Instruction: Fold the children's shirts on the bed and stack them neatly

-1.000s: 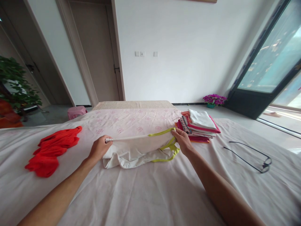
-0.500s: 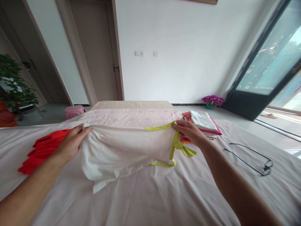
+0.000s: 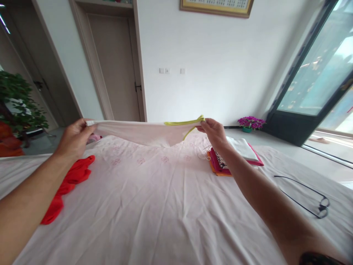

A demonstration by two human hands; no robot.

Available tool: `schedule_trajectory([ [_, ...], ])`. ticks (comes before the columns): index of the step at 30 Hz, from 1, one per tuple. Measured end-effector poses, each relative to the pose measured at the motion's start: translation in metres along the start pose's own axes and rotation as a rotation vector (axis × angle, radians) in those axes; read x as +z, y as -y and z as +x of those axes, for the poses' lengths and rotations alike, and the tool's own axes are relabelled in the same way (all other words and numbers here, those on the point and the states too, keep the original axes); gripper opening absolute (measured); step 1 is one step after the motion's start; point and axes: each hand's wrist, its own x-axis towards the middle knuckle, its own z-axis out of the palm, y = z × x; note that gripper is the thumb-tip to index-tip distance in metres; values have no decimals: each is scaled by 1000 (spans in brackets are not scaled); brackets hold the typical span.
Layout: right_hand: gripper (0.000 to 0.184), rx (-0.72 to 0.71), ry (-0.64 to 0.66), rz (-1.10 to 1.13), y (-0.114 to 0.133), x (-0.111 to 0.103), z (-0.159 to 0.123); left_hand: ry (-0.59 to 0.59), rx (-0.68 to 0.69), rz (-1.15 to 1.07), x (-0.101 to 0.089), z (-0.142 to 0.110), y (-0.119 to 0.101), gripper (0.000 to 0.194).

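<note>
White garment point(image 3: 138, 131) is hanging stretched between our two hands, raised over the patterned sheet point(image 3: 149, 206). We are pinching one end between the thumb and fingers of our left hand point(image 3: 75, 138), and clamping the lime-green-trimmed end in our right hand point(image 3: 213, 130). Red cloth point(image 3: 78, 173) is lying partly hidden by our left forearm; stacked folded clothes point(image 3: 246, 150) are sitting beside our right wrist, eyeglasses point(image 3: 323, 208) resting farther right of it.

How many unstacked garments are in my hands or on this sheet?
2: white garment stretched between your left hand and right hand; red garment on the sheet, partly behind your left forearm. More may be hidden.
</note>
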Motion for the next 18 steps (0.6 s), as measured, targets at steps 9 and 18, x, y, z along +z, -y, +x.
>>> schedule_trajectory([
  [9,32,118,461,-382,-83,-13,-147,498,-304,322,-38,-137,108,34],
  [18,32,-128,804,-602,-51,-32,-186,784,-63,643,-69,-175,105,18],
])
